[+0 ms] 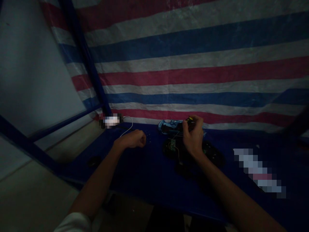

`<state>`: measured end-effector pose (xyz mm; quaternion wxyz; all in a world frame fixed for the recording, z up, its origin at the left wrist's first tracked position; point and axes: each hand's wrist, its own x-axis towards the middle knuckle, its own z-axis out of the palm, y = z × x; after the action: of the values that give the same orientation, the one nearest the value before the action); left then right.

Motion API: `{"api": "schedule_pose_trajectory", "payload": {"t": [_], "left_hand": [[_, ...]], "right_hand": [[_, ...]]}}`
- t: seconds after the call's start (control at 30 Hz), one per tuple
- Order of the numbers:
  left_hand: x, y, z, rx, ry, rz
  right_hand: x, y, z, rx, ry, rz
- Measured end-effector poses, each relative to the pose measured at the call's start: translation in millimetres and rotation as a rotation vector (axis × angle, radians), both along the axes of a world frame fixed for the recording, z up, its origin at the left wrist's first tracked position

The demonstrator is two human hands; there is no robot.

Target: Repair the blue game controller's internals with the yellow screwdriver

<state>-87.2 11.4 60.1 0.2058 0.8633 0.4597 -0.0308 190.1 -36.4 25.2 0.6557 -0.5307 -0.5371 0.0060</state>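
Note:
My right hand [194, 133] is closed around a dark tool with a black and yellow handle [190, 119], which looks like a screwdriver. Its shaft points down to the left, over a dark toy car chassis [213, 153] on the blue table. A green circuit board [173, 145] with thin wires shows at the chassis's left end. Just behind lies a light-blue car body shell [166, 126], partly covered by the tool and hand. My left hand [135, 139] is curled shut over the table beside several tiny scattered pieces [148, 137]; its fingers hide anything inside.
A blue metal post [83, 51] rises at the table's back left, and a striped sheet [181, 74] hangs behind. A blurred-out bright object with a white cable [132, 121] sits at the back left corner. A small dark round item [94, 161] lies near the left edge.

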Motion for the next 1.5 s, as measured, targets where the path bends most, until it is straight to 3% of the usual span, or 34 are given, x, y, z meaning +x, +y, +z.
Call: {"api": "schedule_pose_trajectory", "payload": {"t": [0.5,0.7,0.83,1.1,1.27,1.5], "left_hand": [[5,0,-7.6,0.036,0.048,0.039],[-4,-2,5.3,0.1,-0.009,0.056],[1,-5,10.0,0.184,-0.103,-0.002],[42,-16,-19.4,0.319,-0.282,-0.272],[54,-19,-34.0,0.334,-0.366,-0.321],[60,-18,-43.0,0.315,-0.425,-0.324]], "right_hand": [[-8,-4,0.6,0.034,-0.057,0.049],[-8,-4,-0.6,0.059,-0.095,0.074],[-9,-5,-0.8,0.073,-0.159,0.112],[-14,-8,-4.4,0.084,-0.323,0.211],[-16,-10,-5.2,0.109,-0.353,0.226],[-16,-11,-4.5,0.111,-0.397,0.22]]}}
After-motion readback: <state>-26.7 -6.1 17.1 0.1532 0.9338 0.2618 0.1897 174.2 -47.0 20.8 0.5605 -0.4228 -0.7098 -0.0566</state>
